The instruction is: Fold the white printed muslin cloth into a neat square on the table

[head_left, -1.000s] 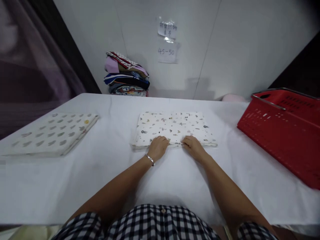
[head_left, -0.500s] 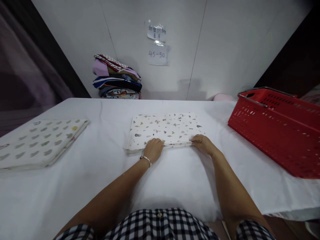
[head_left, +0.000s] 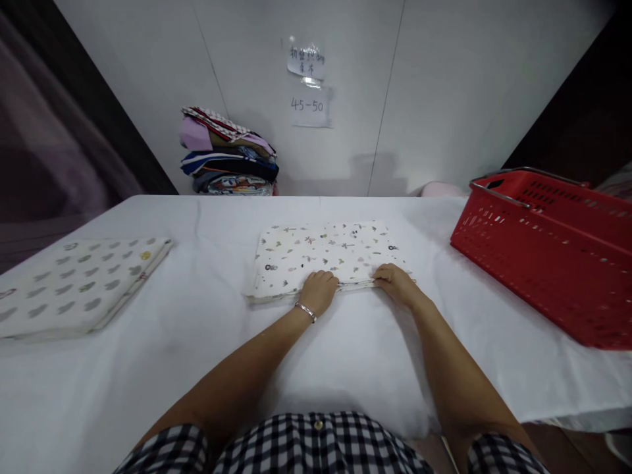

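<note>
A folded white cloth (head_left: 326,250) with small plant-like prints lies flat in the middle of the table, its layered near edge facing me. My left hand (head_left: 319,291), with a silver bracelet at the wrist, grips that near edge around its middle, fingers on top. Farther right on the same edge, my right hand (head_left: 395,284) pinches the layers near the right corner. Both thumbs are mostly hidden. To the left lies another folded cloth (head_left: 74,276), white with rows of grey shapes and a yellow spot; neither hand touches it.
White fabric covers the table (head_left: 197,368). A red perforated basket (head_left: 538,263) with metal handles stands at the right. At the back left, a pile of folded textiles (head_left: 230,155) rests against the wall, where paper signs (head_left: 311,105) are taped. A pink object (head_left: 443,189) shows behind the back edge.
My left hand has slid right along the cloth's near edge, closer to my right hand. My right hand has shifted only slightly. The cloth stays almost in place.
</note>
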`<state>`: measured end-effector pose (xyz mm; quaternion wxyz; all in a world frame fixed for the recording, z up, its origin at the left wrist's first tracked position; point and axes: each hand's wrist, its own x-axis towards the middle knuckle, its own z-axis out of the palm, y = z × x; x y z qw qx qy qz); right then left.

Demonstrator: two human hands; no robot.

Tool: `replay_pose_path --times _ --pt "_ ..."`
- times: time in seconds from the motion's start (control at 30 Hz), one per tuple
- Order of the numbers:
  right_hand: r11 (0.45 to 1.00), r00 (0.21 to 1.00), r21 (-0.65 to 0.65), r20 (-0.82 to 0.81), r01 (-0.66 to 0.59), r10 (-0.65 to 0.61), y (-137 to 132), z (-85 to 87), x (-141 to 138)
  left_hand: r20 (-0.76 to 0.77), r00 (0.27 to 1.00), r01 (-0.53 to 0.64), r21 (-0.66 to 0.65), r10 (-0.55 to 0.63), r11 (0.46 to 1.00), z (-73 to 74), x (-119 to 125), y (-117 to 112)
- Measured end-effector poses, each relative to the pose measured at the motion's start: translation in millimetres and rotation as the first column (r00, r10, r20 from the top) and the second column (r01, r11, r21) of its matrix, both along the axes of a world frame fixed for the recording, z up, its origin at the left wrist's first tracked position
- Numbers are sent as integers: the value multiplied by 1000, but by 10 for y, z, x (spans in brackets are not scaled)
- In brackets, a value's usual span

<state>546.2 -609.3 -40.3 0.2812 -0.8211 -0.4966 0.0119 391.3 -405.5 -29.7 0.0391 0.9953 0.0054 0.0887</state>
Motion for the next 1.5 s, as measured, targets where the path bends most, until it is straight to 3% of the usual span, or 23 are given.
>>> replay_pose_path --times 0.33,0.47,0.6,0.8,0.97,1.23,1.5 --pt "999 998 -36 -55 10 -12 -13 138 -73 21 1000 -2 -42 3 999 -29 -26 1" --pt "999 987 -39 -157 36 -42 -13 120 -75 53 999 15 -53 -13 998 -32 -34 -12" --pt "993 948 5 -298 118 -111 -147 110 30 50 999 7 -62 -4 998 -36 -46 -23" --pt "938 882 -34 -327 346 -338 -485 141 233 83 997 13 -106 -4 994 -70 -52 -4" --pt "952 899 -25 -321 306 -298 -494 150 239 108 994 12 -122 1 993 -98 -50 22" --pt "957 940 -67 -183 282 -289 -420 85 249 115 993 16 -141 0 990 -104 -45 28" --pt "936 923 -106 -161 336 -349 -420 91 260 107 994 14 -153 2 988 -98 -42 29"
